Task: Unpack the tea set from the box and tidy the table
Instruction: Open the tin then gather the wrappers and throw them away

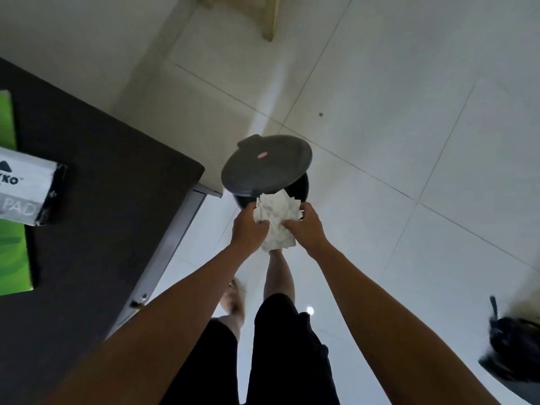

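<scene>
A: Log entry, head view, nearest first. I see black shorts and two bare legs at bottom centre; one foot is half hidden behind the left forearm, and the other foot is covered by the paper.

B: Hands?

A: Left hand (250,229) and right hand (306,228) both grip a wad of crumpled white packing paper (277,223), fingers curled into it from either side. I cannot see the fingertips; they are buried in the paper.

B: Where is the wad?

A: Held above the mouth of a dark pedal bin (301,185). Its lid (266,165) stands tilted open; the interior is black and I cannot make out any contents. A small red label on the lid is unreadable.

B: Surroundings?

A: Dark table (111,200) on the left, cut by the frame edge. On it lie a green box (11,258) and a white package (26,188), lettering only partly legible. Floor (409,141) is glossy white tile. A dark blurred object (511,363) sits at the right edge; unidentifiable. A pale furniture leg (268,21) is cropped at top.
</scene>
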